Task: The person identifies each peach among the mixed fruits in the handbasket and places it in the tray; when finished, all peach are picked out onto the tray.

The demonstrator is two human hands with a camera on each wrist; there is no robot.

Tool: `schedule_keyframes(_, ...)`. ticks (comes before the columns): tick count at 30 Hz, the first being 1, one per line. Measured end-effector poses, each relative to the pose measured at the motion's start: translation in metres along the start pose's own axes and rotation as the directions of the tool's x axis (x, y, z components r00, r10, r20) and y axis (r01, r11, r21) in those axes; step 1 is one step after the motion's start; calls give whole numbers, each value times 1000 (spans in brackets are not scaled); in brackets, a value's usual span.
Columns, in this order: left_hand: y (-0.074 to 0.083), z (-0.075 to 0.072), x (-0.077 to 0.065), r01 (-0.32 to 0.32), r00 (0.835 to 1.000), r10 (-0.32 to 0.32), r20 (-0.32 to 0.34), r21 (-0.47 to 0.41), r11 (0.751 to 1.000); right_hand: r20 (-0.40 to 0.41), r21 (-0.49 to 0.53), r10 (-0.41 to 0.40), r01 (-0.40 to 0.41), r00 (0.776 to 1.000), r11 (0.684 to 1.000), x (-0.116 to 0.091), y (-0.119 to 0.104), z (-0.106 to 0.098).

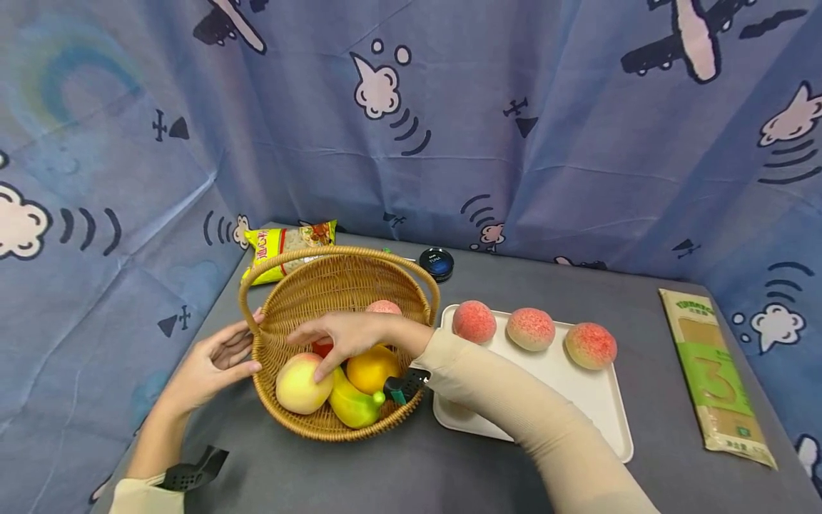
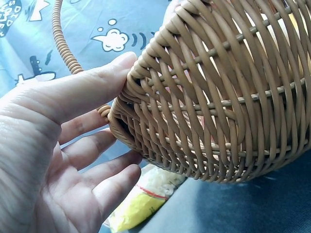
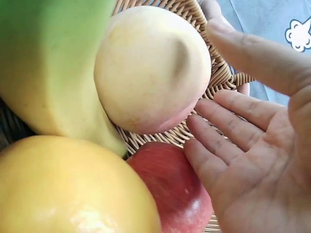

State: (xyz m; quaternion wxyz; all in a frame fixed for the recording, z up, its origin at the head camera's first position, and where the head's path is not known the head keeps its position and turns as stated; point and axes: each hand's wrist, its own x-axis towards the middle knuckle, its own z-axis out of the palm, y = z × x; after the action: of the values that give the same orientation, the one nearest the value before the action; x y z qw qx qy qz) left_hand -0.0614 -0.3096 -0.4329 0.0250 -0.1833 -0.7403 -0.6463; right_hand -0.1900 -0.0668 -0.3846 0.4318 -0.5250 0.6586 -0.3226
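A wicker basket with an arched handle stands tilted toward me, holding several fruits. My left hand holds its left end beside the handle base, thumb at the rim and fingers on the outer weave. Inside, my right hand reaches over the fruit with thumb and fingers spread. Its fingertips are right beside a pale yellow peach. Next to that peach lie a green-yellow banana, an orange and a red apple. Another pink fruit shows partly behind the right wrist.
Right of the basket, a white tray bears three pinkish peaches along its far side. A yellow food bag and a dark round tin are behind the basket. A green-labelled packet lies far right.
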Motion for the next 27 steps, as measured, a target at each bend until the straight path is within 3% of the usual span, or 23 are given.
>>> schedule_keyframes(13,2,1,1,-27,999,28,25,-22,999,66,-80,54,-49,996,996,5,9,7)
schedule_keyframes(22,-2,-1,0,-15,999,15,36,2,1000,71,-212,54,-38,996,976,6,8,10)
schedule_keyframes(27,-3,-1,-1,-5,1000,4,28,18,1000,55,-187,50,-39,997,982,7,8,11)
